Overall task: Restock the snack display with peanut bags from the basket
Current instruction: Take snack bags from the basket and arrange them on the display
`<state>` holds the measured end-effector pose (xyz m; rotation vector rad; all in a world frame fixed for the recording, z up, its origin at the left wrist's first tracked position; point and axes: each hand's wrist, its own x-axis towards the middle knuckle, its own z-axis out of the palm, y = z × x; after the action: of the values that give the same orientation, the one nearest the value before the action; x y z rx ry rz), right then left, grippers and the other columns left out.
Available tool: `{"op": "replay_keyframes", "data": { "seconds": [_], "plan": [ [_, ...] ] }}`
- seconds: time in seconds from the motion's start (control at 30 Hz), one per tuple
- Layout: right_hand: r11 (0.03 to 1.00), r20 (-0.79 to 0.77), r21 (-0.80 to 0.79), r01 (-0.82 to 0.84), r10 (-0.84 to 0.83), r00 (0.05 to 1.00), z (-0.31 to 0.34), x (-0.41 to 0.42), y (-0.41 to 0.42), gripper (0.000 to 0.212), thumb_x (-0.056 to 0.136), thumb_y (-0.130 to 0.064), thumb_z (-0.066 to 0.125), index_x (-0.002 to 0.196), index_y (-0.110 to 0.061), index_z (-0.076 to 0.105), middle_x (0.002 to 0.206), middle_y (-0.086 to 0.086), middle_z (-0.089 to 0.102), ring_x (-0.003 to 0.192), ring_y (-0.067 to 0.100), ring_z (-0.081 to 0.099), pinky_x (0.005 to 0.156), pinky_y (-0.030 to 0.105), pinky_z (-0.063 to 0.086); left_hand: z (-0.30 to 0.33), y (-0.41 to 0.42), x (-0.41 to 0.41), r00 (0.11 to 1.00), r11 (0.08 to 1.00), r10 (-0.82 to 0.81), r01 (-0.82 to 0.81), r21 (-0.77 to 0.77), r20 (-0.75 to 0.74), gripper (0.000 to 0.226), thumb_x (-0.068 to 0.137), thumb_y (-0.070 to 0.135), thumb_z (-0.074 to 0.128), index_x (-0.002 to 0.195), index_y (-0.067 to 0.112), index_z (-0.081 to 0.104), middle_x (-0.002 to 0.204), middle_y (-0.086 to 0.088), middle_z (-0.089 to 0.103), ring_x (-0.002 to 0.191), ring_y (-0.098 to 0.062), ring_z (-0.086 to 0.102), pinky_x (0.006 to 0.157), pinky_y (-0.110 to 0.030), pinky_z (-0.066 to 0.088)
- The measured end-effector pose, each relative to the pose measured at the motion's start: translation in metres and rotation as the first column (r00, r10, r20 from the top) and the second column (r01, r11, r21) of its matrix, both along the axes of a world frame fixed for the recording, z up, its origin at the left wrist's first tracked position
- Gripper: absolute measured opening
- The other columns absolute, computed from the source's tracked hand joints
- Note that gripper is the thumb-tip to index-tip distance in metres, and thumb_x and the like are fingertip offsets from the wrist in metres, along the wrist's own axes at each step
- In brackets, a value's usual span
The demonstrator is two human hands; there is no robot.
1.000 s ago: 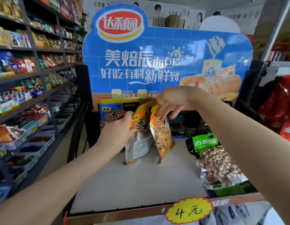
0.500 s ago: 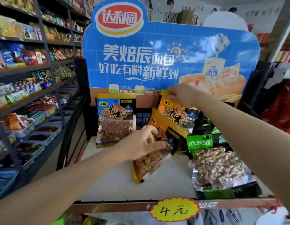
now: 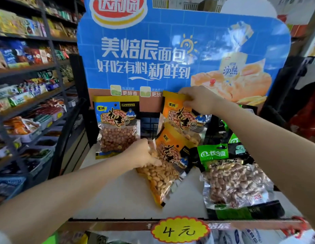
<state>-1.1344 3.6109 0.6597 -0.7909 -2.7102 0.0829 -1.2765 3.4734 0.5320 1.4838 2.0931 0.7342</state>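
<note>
Reaching forward, right hand [image 3: 200,101] pinches upright orange bag [image 3: 179,117], left hand [image 3: 144,154] grips another

on the display shelf [image 3: 118,199] one peanut bag [image 3: 117,125] stands at the back left, leaning on the big sign [image 3: 170,50] behind it. to its right a second bag [image 3: 179,115] stands up against the sign, with the right hand [image 3: 200,100] on its top. in front of that one a third bag [image 3: 167,169] lies tilted under the left hand [image 3: 144,154]. a nut bag [image 3: 232,180] lies at the right. a price tag [image 3: 179,229] hangs on the front edge.
</note>
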Motion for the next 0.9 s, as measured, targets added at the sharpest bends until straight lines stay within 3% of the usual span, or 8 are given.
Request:
{"op": "replay_keyframes", "data": {
  "seconds": [0.1, 0.2, 0.3, 0.47, 0.63, 0.7, 0.77, 0.9],
  "plan": [
    [0.999, -0.098, 0.029, -0.045, 0.048, 0.994, 0.008, -0.004, 0.009, 0.018, 0.088, -0.005, 0.052, 0.102, -0.011, 0.061, 0.084, 0.005, 0.055, 0.085, 0.024, 0.053, 0.072, 0.030, 0.036, -0.016, -0.013, 0.006, 0.946, 0.969, 0.090, -0.156, 0.192, 0.312, 0.028, 0.072, 0.027, 0.077, 0.087, 0.018, 0.054, 0.087, 0.005, 0.059, 0.080, -0.009, 0.056, 0.069, -0.023, 0.047],
    [0.999, -0.092, 0.015, -0.051, 0.052, 0.994, 0.019, -0.011, 0.017, 0.019, 0.088, -0.008, 0.056, 0.105, -0.010, 0.061, 0.090, 0.009, 0.058, 0.087, 0.021, 0.051, 0.074, 0.029, 0.033, -0.025, -0.012, 0.012, 0.902, 0.936, 0.129, -0.247, 0.249, 0.411, 0.016, 0.083, 0.024, 0.066, 0.087, 0.017, 0.052, 0.089, 0.004, 0.060, 0.080, -0.006, 0.056, 0.070, -0.022, 0.047],
    [0.989, 0.064, 0.145, -0.004, -0.005, 0.998, 0.012, -0.024, 0.022, 0.020, 0.088, -0.012, 0.053, 0.107, -0.012, 0.060, 0.106, 0.012, 0.064, 0.097, 0.029, 0.057, 0.077, 0.034, 0.041, -0.028, 0.004, 0.016, 0.932, 0.938, 0.161, -0.247, 0.244, 0.325, 0.016, 0.089, 0.024, 0.057, 0.097, 0.012, 0.050, 0.101, -0.004, 0.058, 0.093, -0.016, 0.054, 0.072, -0.024, 0.042],
    [0.895, -0.025, 0.425, 0.137, -0.139, 0.990, -0.004, -0.022, 0.007, 0.026, 0.091, -0.011, 0.046, 0.116, -0.013, 0.055, 0.118, 0.012, 0.058, 0.113, 0.032, 0.050, 0.090, 0.039, 0.040, -0.026, 0.028, 0.028, 0.931, 0.905, 0.233, -0.313, 0.287, 0.280, 0.026, 0.090, 0.029, 0.056, 0.102, 0.011, 0.041, 0.095, -0.001, 0.054, 0.097, -0.022, 0.055, 0.078, -0.029, 0.043],
    [0.914, -0.164, 0.365, 0.177, -0.124, 0.979, -0.013, 0.015, -0.022, 0.027, 0.092, -0.023, 0.047, 0.116, -0.013, 0.057, 0.117, 0.012, 0.060, 0.113, 0.032, 0.050, 0.094, 0.041, 0.038, -0.022, 0.014, 0.015, 0.950, 0.872, 0.286, -0.312, 0.377, 0.124, 0.069, 0.078, 0.033, 0.069, 0.131, 0.005, 0.036, 0.131, -0.013, 0.041, 0.121, -0.025, 0.041, 0.099, -0.033, 0.036],
    [0.919, -0.240, 0.342, 0.195, -0.115, 0.964, -0.027, 0.038, -0.040, 0.024, 0.090, -0.027, 0.049, 0.104, -0.012, 0.061, 0.101, 0.012, 0.066, 0.102, 0.034, 0.055, 0.089, 0.043, 0.043, -0.005, -0.001, 0.022, 0.970, 0.774, 0.239, -0.219, 0.594, 0.046, 0.063, 0.080, 0.029, 0.068, 0.131, 0.008, 0.038, 0.125, -0.006, 0.040, 0.116, -0.017, 0.040, 0.100, -0.024, 0.033],
    [0.922, -0.300, 0.310, 0.234, -0.139, 0.944, -0.044, 0.063, -0.058, 0.020, 0.087, -0.025, 0.051, 0.096, -0.009, 0.062, 0.093, 0.013, 0.067, 0.094, 0.035, 0.057, 0.079, 0.043, 0.048, 0.015, -0.014, 0.042, 0.999, 0.743, 0.046, -0.016, 0.669, -0.027, 0.040, 0.084, 0.019, 0.064, 0.120, 0.011, 0.049, 0.105, 0.005, 0.048, 0.091, -0.003, 0.047, 0.082, -0.004, 0.036],
    [0.963, -0.351, 0.101, 0.252, -0.202, 0.914, -0.067, 0.133, -0.094, 0.019, 0.085, -0.017, 0.053, 0.095, -0.006, 0.065, 0.086, 0.012, 0.067, 0.080, 0.026, 0.058, 0.073, 0.036, 0.045, 0.029, -0.042, 0.099, 0.902, 0.649, -0.284, 0.430, 0.627, -0.325, 0.014, 0.087, 0.027, 0.055, 0.091, 0.015, 0.062, 0.067, 0.011, 0.061, 0.057, 0.002, 0.055, 0.051, -0.010, 0.039]
  ]
}}
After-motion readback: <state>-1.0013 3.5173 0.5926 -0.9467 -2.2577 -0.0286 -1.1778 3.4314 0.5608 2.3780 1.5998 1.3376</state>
